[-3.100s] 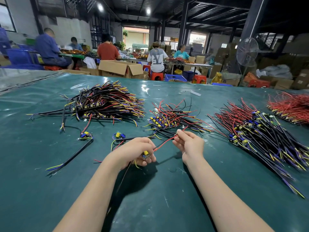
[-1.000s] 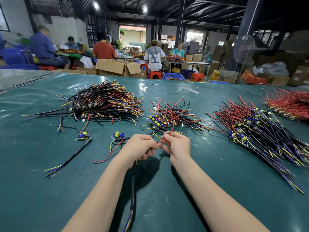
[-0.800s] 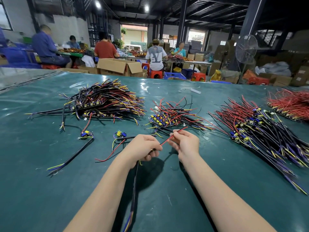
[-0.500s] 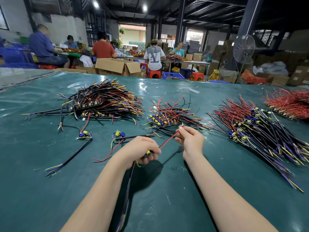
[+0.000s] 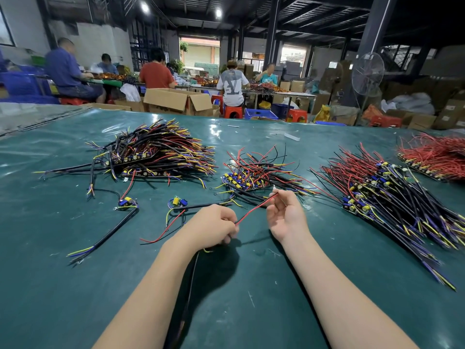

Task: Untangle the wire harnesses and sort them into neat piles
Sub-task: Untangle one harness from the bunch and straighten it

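Note:
My left hand [image 5: 211, 229] grips one wire harness [image 5: 189, 283] at its connector end, and the black cable hangs down below my wrist. A red wire [image 5: 251, 212] runs from that fist up to my right hand [image 5: 286, 219], which pinches it near its tip with thumb and fingertips, palm turned towards me. Behind my hands lie sorted piles on the green table [image 5: 75, 306]: a big black-and-yellow pile [image 5: 161, 152] at the left, a small pile [image 5: 254, 172] in the middle, and a long pile [image 5: 392, 200] at the right.
Two loose harnesses [image 5: 127, 202] [image 5: 179, 201] lie left of my hands, one with a long black cable. A red-wire pile [image 5: 437, 157] sits at the far right. Beyond the table's far edge are cardboard boxes [image 5: 176, 100], seated workers and a standing fan [image 5: 367, 71].
My right hand has slid along the red wire out to its tip, pulling it straight and away from my left hand. The left hand has kept its grip in place.

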Demonstrator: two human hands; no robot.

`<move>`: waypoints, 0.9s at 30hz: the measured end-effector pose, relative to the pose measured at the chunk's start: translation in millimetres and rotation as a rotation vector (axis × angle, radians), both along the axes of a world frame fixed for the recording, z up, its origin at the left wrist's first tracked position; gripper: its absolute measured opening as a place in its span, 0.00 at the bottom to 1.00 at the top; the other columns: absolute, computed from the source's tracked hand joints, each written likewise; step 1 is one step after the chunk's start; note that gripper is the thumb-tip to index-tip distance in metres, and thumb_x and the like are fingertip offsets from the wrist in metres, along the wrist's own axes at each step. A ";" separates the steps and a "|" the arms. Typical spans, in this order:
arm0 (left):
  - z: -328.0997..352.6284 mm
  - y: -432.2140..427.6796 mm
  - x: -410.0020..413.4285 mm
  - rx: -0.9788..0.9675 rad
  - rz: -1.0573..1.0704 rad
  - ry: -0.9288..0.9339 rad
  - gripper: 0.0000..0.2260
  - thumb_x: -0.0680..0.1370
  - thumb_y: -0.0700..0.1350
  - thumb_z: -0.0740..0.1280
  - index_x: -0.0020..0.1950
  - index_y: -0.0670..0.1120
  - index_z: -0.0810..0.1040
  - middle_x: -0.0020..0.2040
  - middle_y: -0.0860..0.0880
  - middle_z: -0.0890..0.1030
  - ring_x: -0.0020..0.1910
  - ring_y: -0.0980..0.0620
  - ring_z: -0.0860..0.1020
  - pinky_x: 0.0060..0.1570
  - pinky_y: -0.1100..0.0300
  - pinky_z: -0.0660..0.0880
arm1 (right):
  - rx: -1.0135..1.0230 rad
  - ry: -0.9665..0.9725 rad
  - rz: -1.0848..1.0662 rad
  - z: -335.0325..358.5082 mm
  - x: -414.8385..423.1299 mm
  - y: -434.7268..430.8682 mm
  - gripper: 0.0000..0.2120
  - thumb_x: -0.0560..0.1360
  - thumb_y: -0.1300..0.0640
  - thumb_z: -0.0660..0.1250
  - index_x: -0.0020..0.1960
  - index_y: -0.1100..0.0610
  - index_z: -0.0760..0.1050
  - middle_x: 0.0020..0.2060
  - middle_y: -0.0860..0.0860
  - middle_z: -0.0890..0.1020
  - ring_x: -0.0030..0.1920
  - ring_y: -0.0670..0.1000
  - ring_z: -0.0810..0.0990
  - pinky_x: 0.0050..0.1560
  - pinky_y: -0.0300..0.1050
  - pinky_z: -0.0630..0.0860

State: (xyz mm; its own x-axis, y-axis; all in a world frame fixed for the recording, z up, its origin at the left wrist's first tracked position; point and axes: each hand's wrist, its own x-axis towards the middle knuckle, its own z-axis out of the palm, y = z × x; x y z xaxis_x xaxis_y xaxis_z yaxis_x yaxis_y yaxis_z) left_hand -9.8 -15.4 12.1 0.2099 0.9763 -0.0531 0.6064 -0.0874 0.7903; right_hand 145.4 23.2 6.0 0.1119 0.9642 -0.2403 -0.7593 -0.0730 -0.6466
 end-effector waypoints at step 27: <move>-4.5 3.2 -0.5 0.066 0.277 -0.512 0.07 0.74 0.41 0.67 0.37 0.47 0.82 0.19 0.55 0.67 0.18 0.60 0.62 0.19 0.71 0.58 | 0.145 -0.426 0.241 -3.9 -28.2 -12.5 0.10 0.77 0.64 0.61 0.38 0.62 0.75 0.20 0.48 0.76 0.20 0.42 0.74 0.25 0.34 0.75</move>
